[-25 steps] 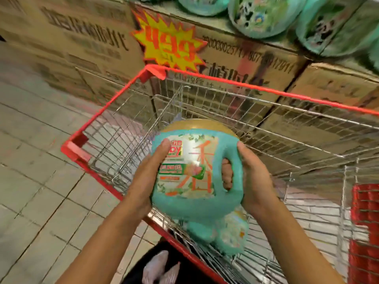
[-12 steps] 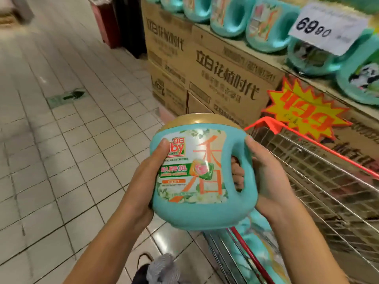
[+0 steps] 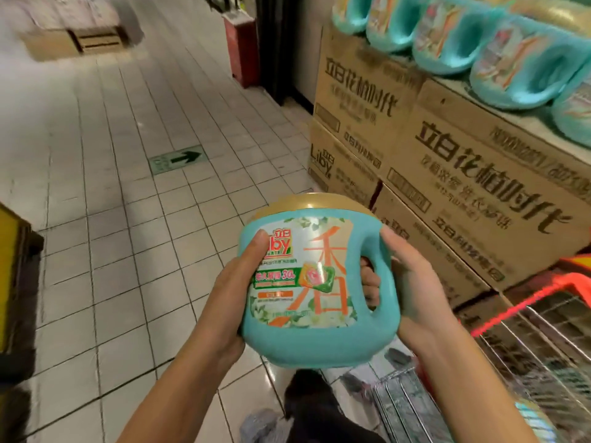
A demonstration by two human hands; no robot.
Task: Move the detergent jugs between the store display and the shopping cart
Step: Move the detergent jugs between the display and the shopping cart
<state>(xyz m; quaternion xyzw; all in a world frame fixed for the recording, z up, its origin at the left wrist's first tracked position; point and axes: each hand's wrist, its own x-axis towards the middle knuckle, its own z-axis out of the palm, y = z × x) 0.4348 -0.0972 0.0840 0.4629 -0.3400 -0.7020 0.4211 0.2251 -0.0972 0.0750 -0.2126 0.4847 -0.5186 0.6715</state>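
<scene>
A teal detergent jug (image 3: 316,282) with a gold lid and a flowered label is held upright in front of me, above the tiled floor. My left hand (image 3: 236,292) grips its left side, thumb across the label. My right hand (image 3: 412,282) grips the handle, fingers showing through the handle hole. The red-rimmed wire shopping cart (image 3: 527,330) stands at the lower right, with the jug outside it to its left. A row of the same teal jugs (image 3: 463,43) lies on the store display at the upper right.
Stacked brown cardboard boxes (image 3: 447,174) form the display's base on the right. Tiled floor (image 3: 128,219) with a green arrow marker (image 3: 177,159) stretches left and ahead. A yellow and black object (image 3: 12,282) sits at the left edge. My shoes (image 3: 307,401) show below.
The jug has come up out of the cart and swung left, now over the floor. The view has turned left, so the cart has slid to the lower right.
</scene>
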